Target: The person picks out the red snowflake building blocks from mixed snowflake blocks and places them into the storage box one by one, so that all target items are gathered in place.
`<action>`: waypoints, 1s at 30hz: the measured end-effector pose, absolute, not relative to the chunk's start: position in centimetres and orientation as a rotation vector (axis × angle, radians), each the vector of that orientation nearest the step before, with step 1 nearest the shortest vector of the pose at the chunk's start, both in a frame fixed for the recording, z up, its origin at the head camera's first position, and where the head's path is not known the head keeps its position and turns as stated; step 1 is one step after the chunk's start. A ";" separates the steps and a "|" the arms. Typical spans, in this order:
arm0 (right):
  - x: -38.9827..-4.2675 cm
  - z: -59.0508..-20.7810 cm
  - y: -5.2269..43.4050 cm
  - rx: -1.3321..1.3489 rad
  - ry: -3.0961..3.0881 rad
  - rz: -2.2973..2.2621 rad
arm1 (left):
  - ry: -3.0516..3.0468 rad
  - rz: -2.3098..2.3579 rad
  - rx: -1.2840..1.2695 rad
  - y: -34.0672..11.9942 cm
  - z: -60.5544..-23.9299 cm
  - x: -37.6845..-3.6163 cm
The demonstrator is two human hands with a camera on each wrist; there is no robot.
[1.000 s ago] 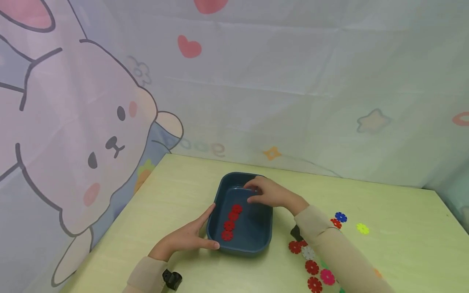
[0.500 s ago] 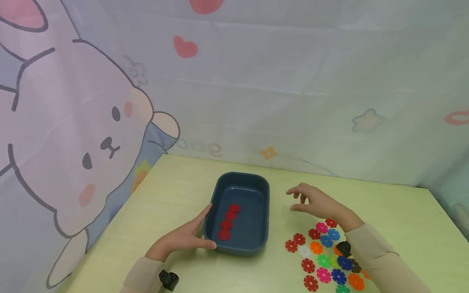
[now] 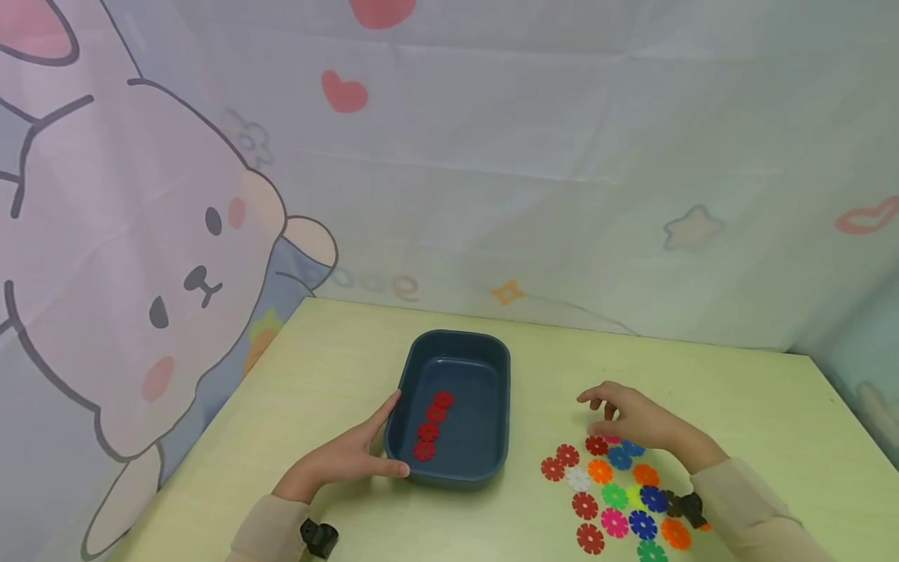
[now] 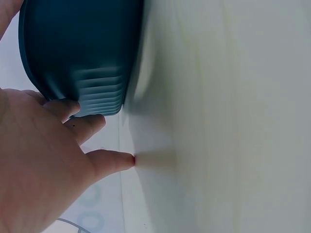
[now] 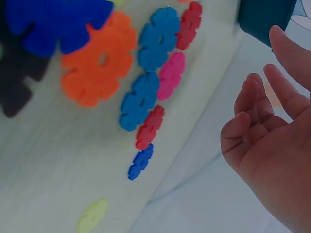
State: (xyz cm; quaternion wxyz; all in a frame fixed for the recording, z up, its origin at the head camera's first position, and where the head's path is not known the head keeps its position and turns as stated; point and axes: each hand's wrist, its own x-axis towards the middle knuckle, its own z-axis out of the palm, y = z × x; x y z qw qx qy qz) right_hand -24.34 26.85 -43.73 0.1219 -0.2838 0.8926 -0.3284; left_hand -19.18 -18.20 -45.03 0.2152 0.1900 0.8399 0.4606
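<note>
A dark blue rectangular bin [image 3: 481, 425] stands on the table with several red snowflake discs [image 3: 428, 431] in a slanting row on its floor. My left hand [image 3: 344, 460] rests against the bin's near left side, thumb and fingers spread along the outside. In the left wrist view, fingertips touch the bin's ribbed wall [image 4: 97, 87]. To the right of the bin, my right hand [image 3: 642, 421] hovers over the far edge of a loose spread of plastic snowflake discs [image 3: 614, 496]. Its fingers are loosely bent, with nothing between them in the right wrist view.
The spread mixes red, white, orange, green, pink, blue and dark discs; the right forearm covers part of it. A yellow disc [image 5: 92, 216] lies apart in the right wrist view. Behind the pale table [image 3: 351, 328] hangs a printed cloth [image 3: 492, 156] with a cartoon rabbit.
My right hand has left the bin and moved right, then down over the loose discs, uncovering more of them. The left hand keeps its place at the bin. The head view has shifted slightly.
</note>
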 end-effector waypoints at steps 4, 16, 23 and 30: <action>-24.2 -44.5 26.9 -0.817 2.557 -0.949 | 2.333 1.278 0.521 -18.2 -45.1 -19.1; -24.0 -45.5 27.4 -0.752 2.565 -0.839 | 2.328 1.287 0.531 -18.2 -45.2 -19.3; -24.1 -45.8 27.3 -0.750 2.528 -0.813 | 2.326 1.287 0.527 -18.2 -45.2 -19.2; -24.3 -46.0 27.2 -0.768 2.526 -0.793 | 2.332 1.277 0.508 -18.2 -45.1 -19.2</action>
